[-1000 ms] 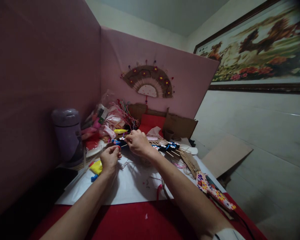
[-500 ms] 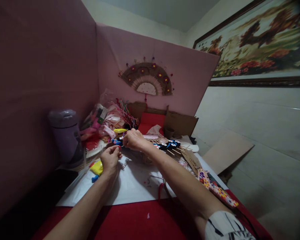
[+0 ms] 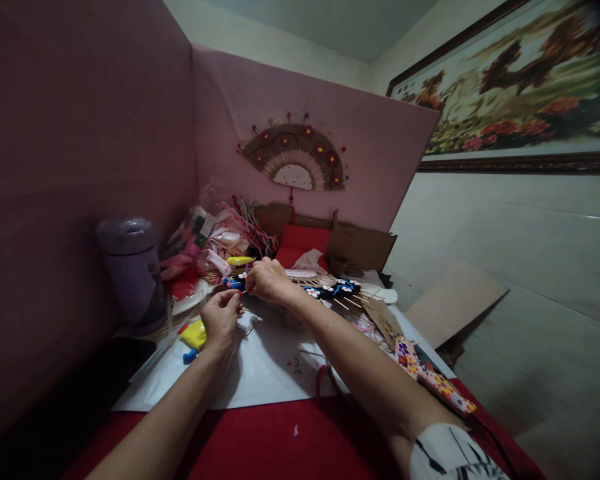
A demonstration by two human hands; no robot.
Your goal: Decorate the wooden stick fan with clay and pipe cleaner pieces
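My left hand (image 3: 222,313) has thumb and forefinger pinched together on a tiny red piece, mostly hidden by the fingertips. Beside it, my right hand (image 3: 267,279) is closed, palm down, its fingers curled over the left part of a fan with a black band; what they grip is hidden. Blue and white decorations show on the fan's black band (image 3: 347,288), with thin sticks poking out below it. To the left of my left wrist lies a yellow bag (image 3: 195,333) with a blue tip.
A purple lidded container (image 3: 133,280) stands at left. Behind my hands are a yellow pouch (image 3: 240,261), a heap of pink material (image 3: 227,233) and a red sheet (image 3: 303,243). A finished fan (image 3: 295,153) hangs on the pink panel. White paper (image 3: 265,383) covers the red tablecloth.
Both hands stay almost in place. My left fingertips have shifted slightly, and less of the red piece shows between them.
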